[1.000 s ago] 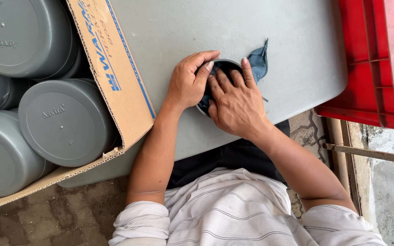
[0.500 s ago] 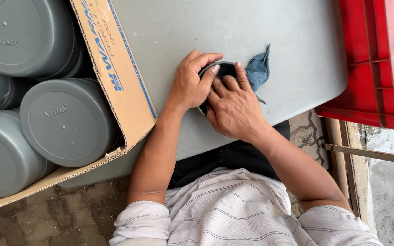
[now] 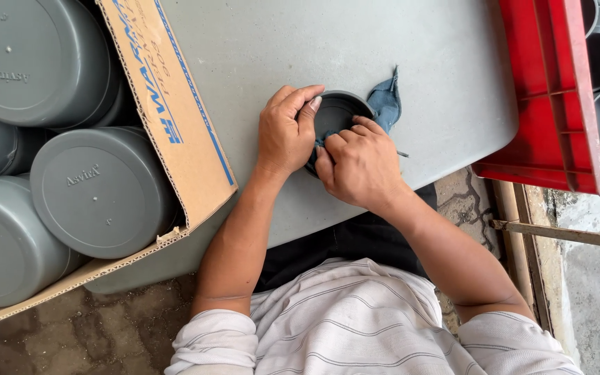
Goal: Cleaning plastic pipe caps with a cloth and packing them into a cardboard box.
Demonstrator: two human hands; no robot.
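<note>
Grey tabletop [image 3: 279,48]: left hand [image 3: 284,132] grips rim of small dark round cap [image 3: 338,114]; right hand [image 3: 359,163] presses blue cloth [image 3: 385,103] inside it. Cardboard box [image 3: 175,118] of grey caps [image 3: 98,191] left.

Open brown corrugated cardboard carton [image 3: 168,132] at nine o'clock, flap with blue printed lettering, red rectangular plastic crate [image 3: 557,97] at two o'clock
</note>
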